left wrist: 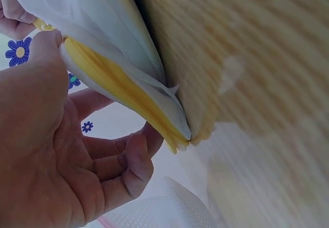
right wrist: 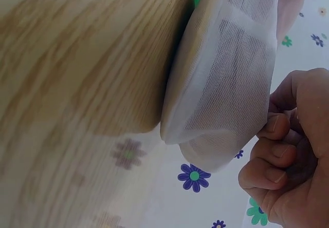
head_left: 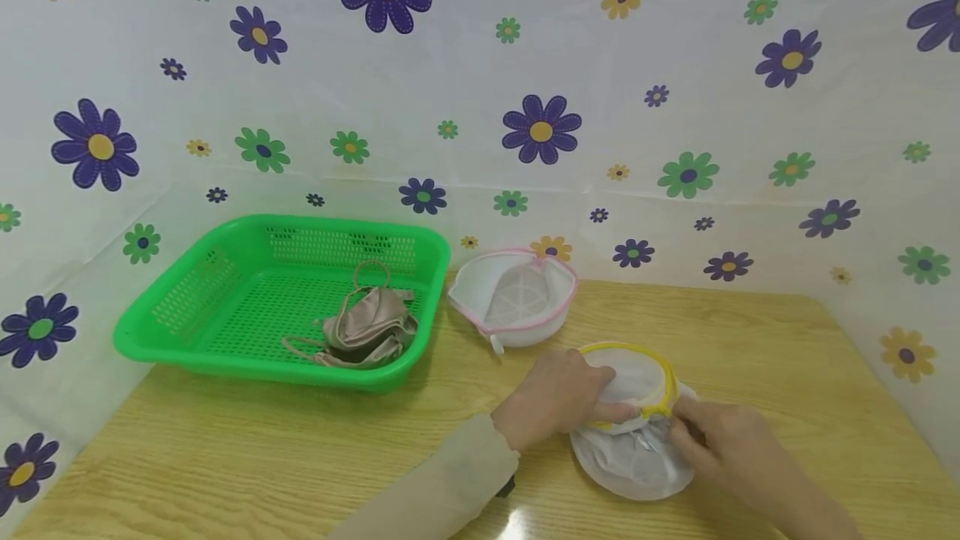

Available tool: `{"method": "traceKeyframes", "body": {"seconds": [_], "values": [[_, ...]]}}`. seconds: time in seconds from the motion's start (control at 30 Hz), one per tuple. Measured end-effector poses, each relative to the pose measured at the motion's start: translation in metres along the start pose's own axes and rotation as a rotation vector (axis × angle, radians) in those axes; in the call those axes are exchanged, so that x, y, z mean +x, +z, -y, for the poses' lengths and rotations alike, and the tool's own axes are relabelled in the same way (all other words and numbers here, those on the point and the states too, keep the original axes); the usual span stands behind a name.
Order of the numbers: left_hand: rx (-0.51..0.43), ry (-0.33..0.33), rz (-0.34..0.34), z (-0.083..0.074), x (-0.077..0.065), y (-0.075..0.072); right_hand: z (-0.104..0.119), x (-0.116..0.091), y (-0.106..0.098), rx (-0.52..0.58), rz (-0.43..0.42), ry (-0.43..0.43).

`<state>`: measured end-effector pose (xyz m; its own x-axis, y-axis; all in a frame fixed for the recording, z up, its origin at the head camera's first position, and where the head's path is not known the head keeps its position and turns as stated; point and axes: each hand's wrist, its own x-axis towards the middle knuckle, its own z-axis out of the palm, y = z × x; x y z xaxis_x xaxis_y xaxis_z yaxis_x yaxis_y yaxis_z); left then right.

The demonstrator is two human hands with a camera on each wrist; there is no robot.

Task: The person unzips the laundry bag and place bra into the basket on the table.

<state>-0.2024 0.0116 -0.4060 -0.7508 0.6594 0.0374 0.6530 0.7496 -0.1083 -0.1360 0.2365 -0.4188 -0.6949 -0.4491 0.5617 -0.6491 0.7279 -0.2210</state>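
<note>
A white mesh laundry bag [head_left: 637, 461] with a yellow zipper band [head_left: 667, 373] rests on the table, in front of the person. With its thumb on the bag's yellow-trimmed edge, the left hand [head_left: 558, 398] grips the near left side of the bag; the left wrist view shows its fingers curled beside the yellow band [left wrist: 123, 92]. The right hand [head_left: 731, 444] pinches the bag's right side by the yellow band. In the right wrist view the other fingers of the right hand [right wrist: 298, 156] are curled in, and what lies between thumb and forefinger is hidden.
A green plastic basket [head_left: 247, 307] stands at the back left, holding a shiny beige strapped garment [head_left: 371, 323]. Beside it lies a second white mesh bag [head_left: 517, 298] with pink trim, its top open. A flower-patterned white sheet [head_left: 465, 73] rises behind the wooden table [head_left: 300, 457].
</note>
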Motion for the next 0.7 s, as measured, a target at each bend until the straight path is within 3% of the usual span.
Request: {"method": "traceKeyframes", "body": {"seconds": [0.23,0.7], "values": [[-0.013,-0.012,0.036,-0.0006,0.0010,0.0009,0.0004,-0.0012,0.0034,0.011,-0.007,-0.016],[0.043,-0.010,0.007,-0.0017,0.0010,0.0010,0.0045,0.0036,0.0052,0.015,-0.016,-0.069]]}}
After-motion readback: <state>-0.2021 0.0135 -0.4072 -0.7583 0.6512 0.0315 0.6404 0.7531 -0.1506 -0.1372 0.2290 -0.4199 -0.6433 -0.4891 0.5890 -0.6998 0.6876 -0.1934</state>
